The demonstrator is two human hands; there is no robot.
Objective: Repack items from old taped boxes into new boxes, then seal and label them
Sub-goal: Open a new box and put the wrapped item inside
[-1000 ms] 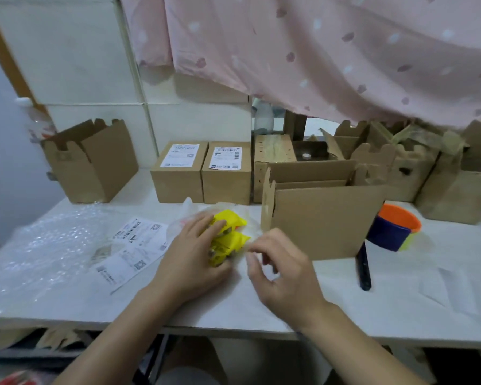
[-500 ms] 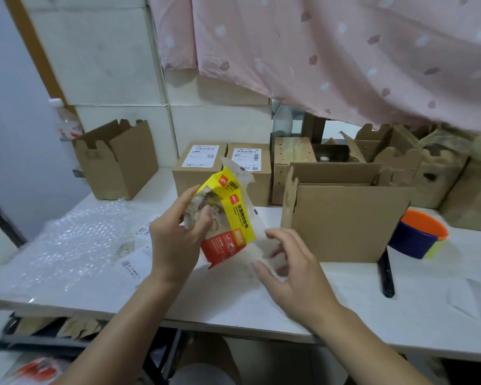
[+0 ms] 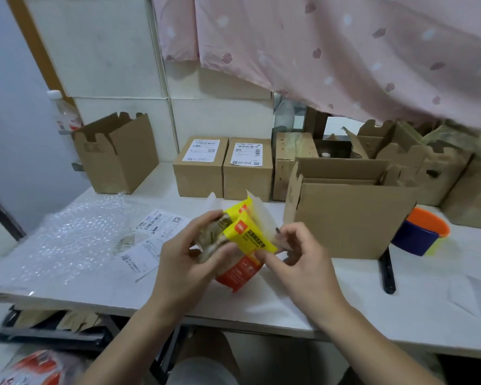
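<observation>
I count 2 labelled boxes point(image 3: 200, 173) sealed at the back, while the open box point(image 3: 345, 218) further right has no tape or label yet, so I'd call this mid-job. My left hand point(image 3: 186, 262) grips the yellow packet point(image 3: 247, 240) above the table point(image 3: 345, 301), and my right hand point(image 3: 303, 262) pinches its right edge, just short of that open box.

The packet point(image 3: 245, 237) you hold is yellow above and orange-red below. Above you the curtain point(image 3: 345, 51) is pale pink, dotted with white spots and mauve leaf shapes. The open box point(image 3: 345, 218) is plain brown cardboard, the tabletop point(image 3: 417, 315) white, the tape roll point(image 3: 419, 232) orange over dark blue, the pen point(image 3: 387, 273) black.
</observation>
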